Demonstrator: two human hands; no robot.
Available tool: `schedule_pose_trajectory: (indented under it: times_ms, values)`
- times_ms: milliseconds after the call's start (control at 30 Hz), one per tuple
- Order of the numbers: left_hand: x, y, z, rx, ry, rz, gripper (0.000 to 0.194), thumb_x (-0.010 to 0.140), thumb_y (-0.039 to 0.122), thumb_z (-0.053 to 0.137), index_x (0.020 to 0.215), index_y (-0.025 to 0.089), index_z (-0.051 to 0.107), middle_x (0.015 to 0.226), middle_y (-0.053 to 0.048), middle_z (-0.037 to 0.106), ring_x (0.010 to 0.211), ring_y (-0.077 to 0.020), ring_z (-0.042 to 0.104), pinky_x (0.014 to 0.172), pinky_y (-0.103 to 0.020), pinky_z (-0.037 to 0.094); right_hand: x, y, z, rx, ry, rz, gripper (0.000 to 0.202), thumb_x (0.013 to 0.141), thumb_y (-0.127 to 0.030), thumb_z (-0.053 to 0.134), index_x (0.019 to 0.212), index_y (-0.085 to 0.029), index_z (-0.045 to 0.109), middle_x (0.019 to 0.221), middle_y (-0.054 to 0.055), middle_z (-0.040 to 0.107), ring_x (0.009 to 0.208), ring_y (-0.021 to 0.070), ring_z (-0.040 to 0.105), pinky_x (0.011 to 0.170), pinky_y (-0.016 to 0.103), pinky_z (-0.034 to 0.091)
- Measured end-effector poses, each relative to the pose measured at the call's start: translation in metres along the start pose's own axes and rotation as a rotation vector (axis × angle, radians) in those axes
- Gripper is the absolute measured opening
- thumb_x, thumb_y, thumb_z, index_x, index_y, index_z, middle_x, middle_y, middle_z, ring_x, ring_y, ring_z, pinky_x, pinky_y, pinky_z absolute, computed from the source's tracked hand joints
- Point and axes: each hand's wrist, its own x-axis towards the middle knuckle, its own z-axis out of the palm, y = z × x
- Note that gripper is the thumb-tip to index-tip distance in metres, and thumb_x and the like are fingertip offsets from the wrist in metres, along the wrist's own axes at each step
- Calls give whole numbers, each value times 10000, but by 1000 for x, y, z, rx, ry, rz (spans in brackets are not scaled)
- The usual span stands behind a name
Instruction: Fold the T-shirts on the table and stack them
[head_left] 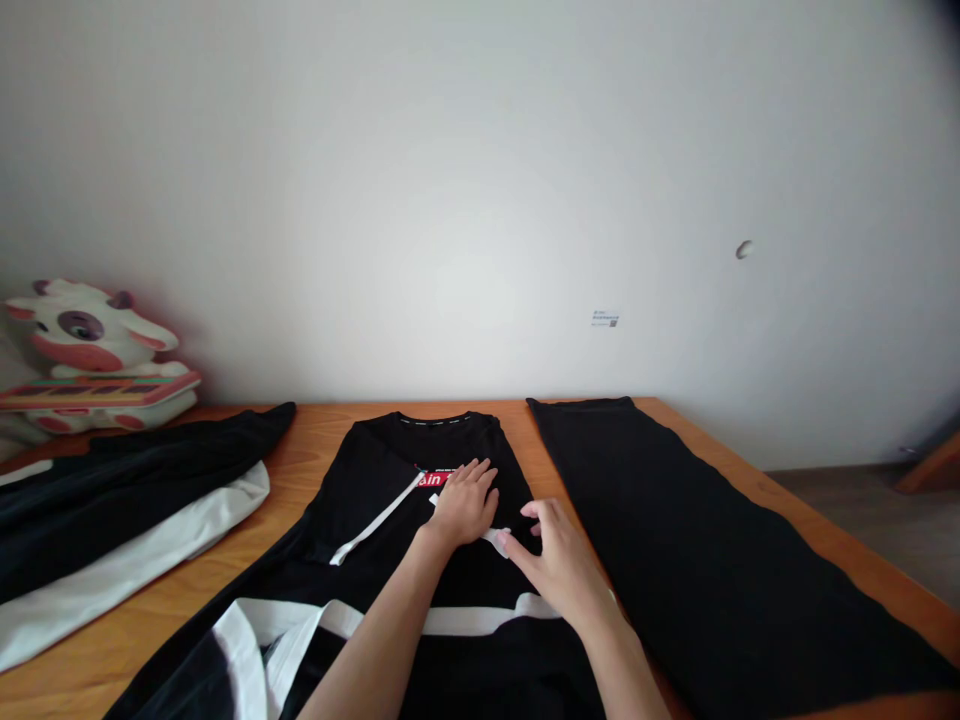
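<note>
A black top [409, 440] lies spread on the wooden table, its neckline toward the wall. It carries a red patch with white letters [430, 480] and a white strap [379, 520] slanting down on the left. My left hand [463, 505] rests flat on the chest of the top, fingers stretched out, partly covering the patch. Just to its right, my right hand [559, 565] is half curled, thumb and fingers apart. Its thumb touches or nearly touches a second white strap [495, 541]. A white band [465, 621] crosses the cloth below both hands.
On the right lies a long black piece of cloth [697, 540]. Black and white clothing [172, 520] is bunched at the left. A cow-shaped toy keyboard [105, 370] stands in the back left corner. The wooden table [307, 450] meets a white wall [450, 200].
</note>
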Motion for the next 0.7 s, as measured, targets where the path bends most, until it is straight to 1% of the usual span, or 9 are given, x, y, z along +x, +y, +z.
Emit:
schedule_pose_trajectory:
  times_ms: [100,167,200,333,467,533,600,633,700]
  values:
    - [14,8,2,35,-17,-83,435,971,251,426,1356,130,589,1496,-177,536,1411,-318,467,1170,-495,345,3,-3,7,-95,14,18,171,830,-332,684,900,-230,566,963,59,630,913,247,650,791,348,508]
    - [28,15,4,41,-20,-95,432,970,235,398,1319,88,606,1481,-227,533,1404,-351,468,1157,-532,341,4,-6,10,-158,-4,22,146,802,-225,674,877,-232,549,950,54,624,922,252,642,808,354,496]
    - [36,18,5,40,-26,-86,435,975,244,387,1315,83,606,1493,-232,517,1419,-353,448,1168,-537,318,4,-7,10,-172,-8,29,146,795,-180,653,882,-232,547,955,54,622,924,250,640,817,355,491]
    - [65,21,16,10,-79,-50,484,991,352,408,1402,135,544,1568,-183,443,1480,-321,363,1209,-505,252,4,-10,6,-140,-45,51,166,787,-112,584,894,-234,550,971,54,621,944,239,632,826,336,484]
    - [86,9,26,-34,-74,-64,529,986,393,419,1434,127,513,1590,-185,403,1506,-326,308,1220,-510,218,3,-11,0,-147,-110,63,176,787,-120,580,924,-230,585,1011,67,629,1001,260,624,848,355,476]
    - [92,2,26,-64,-44,-45,494,972,381,457,1398,150,552,1575,-163,440,1504,-305,318,1228,-496,205,2,-9,-1,-129,-133,51,192,804,-154,596,977,-235,613,1052,71,632,1032,267,620,874,370,469]
    - [95,-5,24,-97,-6,-22,398,973,337,462,1303,193,630,1510,-119,536,1466,-264,394,1221,-451,244,0,-7,-1,-94,-149,36,276,802,-196,637,1072,-257,636,1106,69,628,1078,274,610,901,381,463]
    - [96,-8,22,-110,17,-20,363,985,306,431,1249,210,662,1460,-101,587,1427,-238,449,1205,-416,282,0,-6,-2,-83,-162,30,322,796,-212,657,1112,-271,644,1131,69,622,1103,279,602,912,386,460]
    - [96,-11,16,-119,66,-44,400,1012,241,328,1173,219,694,1344,-94,661,1320,-203,545,1153,-366,360,0,-5,-3,-77,-195,19,366,792,-232,677,1154,-287,661,1165,73,607,1140,289,586,940,402,450]
